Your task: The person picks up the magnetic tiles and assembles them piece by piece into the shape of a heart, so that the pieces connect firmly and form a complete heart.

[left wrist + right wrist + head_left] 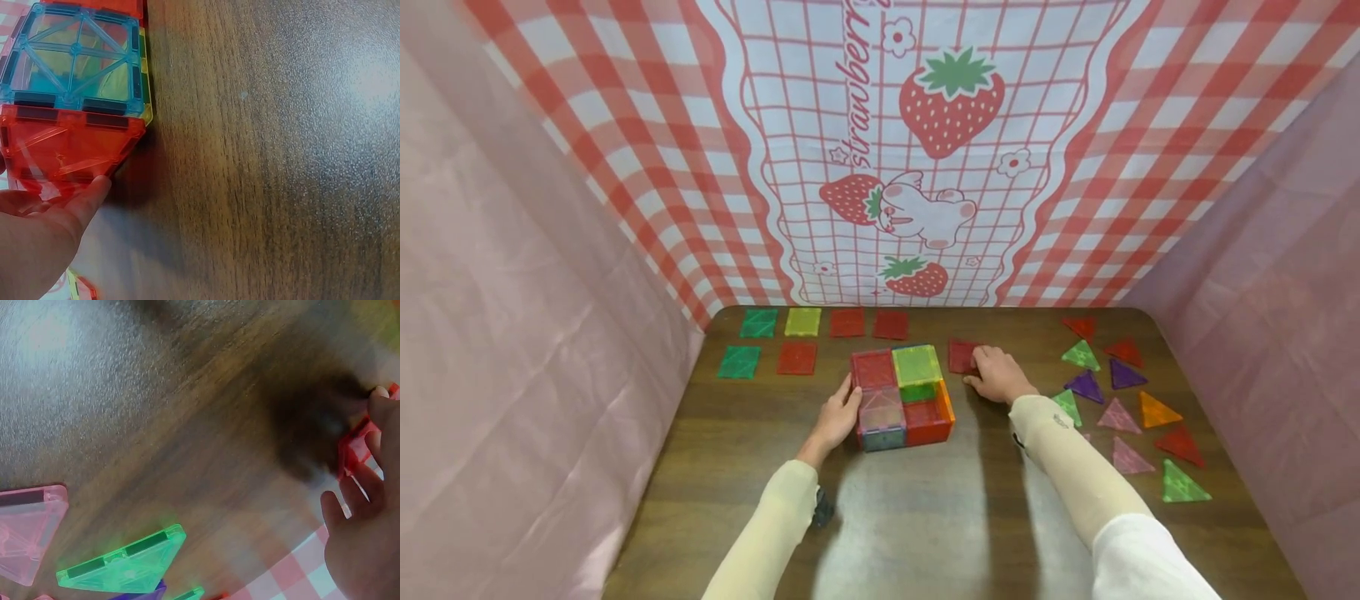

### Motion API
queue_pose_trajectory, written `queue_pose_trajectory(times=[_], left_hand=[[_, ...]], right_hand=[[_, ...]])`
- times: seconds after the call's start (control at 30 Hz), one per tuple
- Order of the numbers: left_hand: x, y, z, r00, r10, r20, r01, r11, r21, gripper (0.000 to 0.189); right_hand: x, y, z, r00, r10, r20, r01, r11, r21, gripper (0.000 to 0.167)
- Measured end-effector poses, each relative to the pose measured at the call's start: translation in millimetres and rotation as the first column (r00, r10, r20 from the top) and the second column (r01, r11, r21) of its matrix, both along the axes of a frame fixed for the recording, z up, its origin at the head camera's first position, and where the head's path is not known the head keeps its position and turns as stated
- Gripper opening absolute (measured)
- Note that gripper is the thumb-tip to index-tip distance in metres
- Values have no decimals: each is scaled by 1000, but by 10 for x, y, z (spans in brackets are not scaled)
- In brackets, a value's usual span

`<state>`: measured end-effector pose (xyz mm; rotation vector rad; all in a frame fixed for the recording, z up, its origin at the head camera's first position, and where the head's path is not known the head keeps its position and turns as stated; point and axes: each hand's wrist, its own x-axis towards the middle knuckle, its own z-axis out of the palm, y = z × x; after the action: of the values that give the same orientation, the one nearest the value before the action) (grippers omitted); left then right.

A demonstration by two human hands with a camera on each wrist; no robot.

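Observation:
A low box built of translucent magnetic tiles (874, 369) stands mid-table, with red and yellow-green squares across its rear top. Its front right compartment has no top tile, and an orange wall borders it. My left hand (837, 418) rests against the box's left side; in the left wrist view its thumb lies along a red tile (69, 140), beside a blue square tile (76, 59). Right of the box, my right hand (997, 375) pinches a red square magnetic tile (959, 356) between thumb and fingers. The fingers partly hide that tile.
Several square tiles, including a green one (739, 362) and a yellow one (803, 322), lie at the back left. Scattered over the right side are several triangular tiles, among them an orange one (1157, 410). A checked strawberry cloth (880, 275) hangs behind the table.

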<state>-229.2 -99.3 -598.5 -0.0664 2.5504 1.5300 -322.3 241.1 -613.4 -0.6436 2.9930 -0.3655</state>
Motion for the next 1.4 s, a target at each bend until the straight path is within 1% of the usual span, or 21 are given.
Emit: queue_pose_trajectory(times=[0.13, 0.27, 0.37, 0.47, 0.53, 0.63, 0.7, 0.8, 0.9, 0.97, 1.03, 1.13, 1.23, 1.3, 1.33, 1.4], left_hand=[[5, 7, 9, 1000, 8, -1, -8, 1000, 2, 58], [11, 13, 8, 1000, 5, 15, -5, 1000, -4, 59], [11, 16, 4, 1000, 4, 21, -4, 1000, -5, 59], [9, 18, -2, 1000, 11, 20, -11, 1000, -1, 59], [9, 21, -3, 1000, 18, 22, -18, 1000, 0, 59], [0, 31, 4, 999, 22, 29, -22, 1000, 4, 59], [-11, 47, 20, 999, 17, 34, -17, 1000, 8, 59], [-33, 59, 28, 999, 7, 39, -8, 1000, 14, 60], [-34, 56, 22, 999, 7, 44, -7, 1000, 5, 60], [-30, 49, 15, 999, 11, 48, -11, 1000, -5, 60], [-22, 49, 17, 999, 18, 50, -18, 1000, -10, 59], [-19, 51, 19, 999, 22, 44, -21, 1000, -8, 59], [-7, 53, 24, 999, 24, 41, -24, 1000, -3, 59], [3, 56, 23, 999, 23, 40, -23, 1000, -5, 59], [9, 58, 21, 999, 23, 41, -22, 1000, -9, 59], [18, 62, 14, 999, 20, 42, -19, 1000, -15, 60]], right_hand=[[32, 4, 59, 999, -48, 1, 48, 999, -13, 38], [52, 21, 76, 993, -79, 86, 85, 994, -66, 40], [49, 50, 61, 990, -90, 112, 97, 993, -67, 49], [49, 80, 60, 988, -107, 109, 113, 992, -52, 61], [57, 99, 82, 987, -121, 110, 128, 990, -59, 65], [76, 124, 174, 986, -134, 100, 144, 984, -103, 64], [88, 144, 280, 989, -130, 73, 140, 980, -140, 62], [98, 130, 456, 997, -82, -2, 80, 976, -201, 60], [133, 23, 601, 997, -4, -83, -16, 969, -245, 59], [178, -89, 664, 989, 70, -130, -102, 961, -255, 59], [236, -214, 702, 972, 159, -171, -198, 949, -247, 59], [328, -375, 700, 933, 293, -207, -336, 917, -215, 60], [410, -485, 633, 897, 383, -222, -424, 888, -177, 58], [458, -524, 571, 886, 410, -215, -446, 881, -158, 56], [478, -536, 546, 886, 415, -208, -448, 881, -151, 56], [509, -545, 504, 892, 411, -189, -440, 886, -145, 55]])
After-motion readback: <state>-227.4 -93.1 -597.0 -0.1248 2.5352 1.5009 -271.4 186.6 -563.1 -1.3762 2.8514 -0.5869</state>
